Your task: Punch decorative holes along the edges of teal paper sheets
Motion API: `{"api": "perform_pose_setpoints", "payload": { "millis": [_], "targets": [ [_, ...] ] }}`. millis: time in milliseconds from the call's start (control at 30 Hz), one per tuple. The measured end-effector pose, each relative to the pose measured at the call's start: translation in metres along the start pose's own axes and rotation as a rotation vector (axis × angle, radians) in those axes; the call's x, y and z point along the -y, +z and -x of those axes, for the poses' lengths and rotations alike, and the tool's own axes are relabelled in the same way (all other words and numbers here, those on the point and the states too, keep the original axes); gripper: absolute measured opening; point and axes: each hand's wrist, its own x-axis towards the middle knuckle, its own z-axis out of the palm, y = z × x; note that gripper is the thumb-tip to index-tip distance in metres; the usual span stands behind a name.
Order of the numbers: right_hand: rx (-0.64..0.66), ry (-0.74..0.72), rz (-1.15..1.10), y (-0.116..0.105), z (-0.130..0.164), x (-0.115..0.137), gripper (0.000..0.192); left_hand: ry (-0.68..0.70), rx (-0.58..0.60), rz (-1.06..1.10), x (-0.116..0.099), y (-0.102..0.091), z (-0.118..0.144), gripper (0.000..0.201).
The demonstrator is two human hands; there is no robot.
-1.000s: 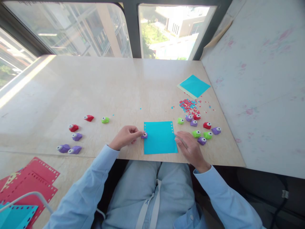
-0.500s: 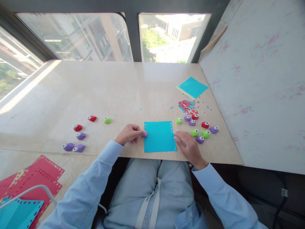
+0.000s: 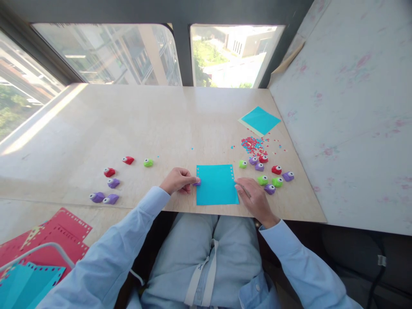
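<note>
A square sheet of blue paper [image 3: 217, 185] lies at the table's front edge, with small holes along the upper part of its left and right sides. At the paper's left edge, my left hand [image 3: 178, 180] is closed on a small purple paper punch [image 3: 197, 183], thumb on top. The punch sits over the edge; its jaw is hidden. My right hand [image 3: 255, 197] pinches the paper's right edge between thumb and fingers. Just beyond that hand stand several purple, red and green punches, among them a purple one [image 3: 269, 189] and a green one [image 3: 262, 180].
More punches lie at left, including a red one [image 3: 109, 172] and a green one [image 3: 148, 162]. Red and blue confetti [image 3: 252, 145] is heaped at right, below more blue paper [image 3: 260, 120]. Punched red sheets [image 3: 69, 225] and a white cable [image 3: 61, 249] occupy the lower left.
The view has shifted slightly, moving the left-side things a little rightward in the picture. Both hands keep their places on the punch and the paper.
</note>
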Motion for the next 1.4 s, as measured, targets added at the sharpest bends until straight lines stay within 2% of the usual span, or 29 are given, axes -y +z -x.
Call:
{"api": "perform_pose_setpoints", "payload": {
  "millis": [200,433,633,767,967,1100,1167,1233,1333,1400],
  "targets": [
    [0.0,-0.01,0.009,0.0,0.0,0.0,0.021,-0.011,0.009,-0.012,0.0,0.001,-0.003,0.039],
    [0.0,-0.03,0.04,0.001,0.001,-0.002,0.023,-0.065,0.07,-0.005,0.003,-0.006,-0.006,0.046],
    [0.138,-0.148,0.13,0.003,0.002,0.0,0.027,-0.056,0.115,0.018,0.011,-0.011,-0.009,0.05],
    [0.145,-0.166,0.179,0.004,0.003,0.0,0.025,-0.034,0.095,0.077,0.014,-0.015,-0.005,0.051],
    [0.125,-0.175,0.173,0.006,0.002,0.0,0.025,0.02,-0.032,0.123,0.027,-0.026,0.009,0.052],
    [0.117,-0.162,0.16,0.006,0.002,0.0,0.025,0.136,-0.257,0.111,0.039,-0.023,0.017,0.053],
    [0.102,-0.148,0.165,0.006,0.003,0.0,0.025,0.239,-0.343,0.014,0.044,-0.018,0.02,0.058],
    [0.075,-0.133,0.165,0.006,0.003,0.0,0.025,0.361,-0.377,-0.185,0.046,-0.014,0.021,0.062],
    [0.043,-0.119,0.148,0.005,0.003,0.001,0.024,0.466,-0.419,-0.473,0.047,-0.008,0.02,0.041],
    [0.026,-0.113,0.129,0.003,0.002,0.002,0.023,0.476,-0.477,-0.538,0.045,-0.004,0.021,0.027]
  ]
}}
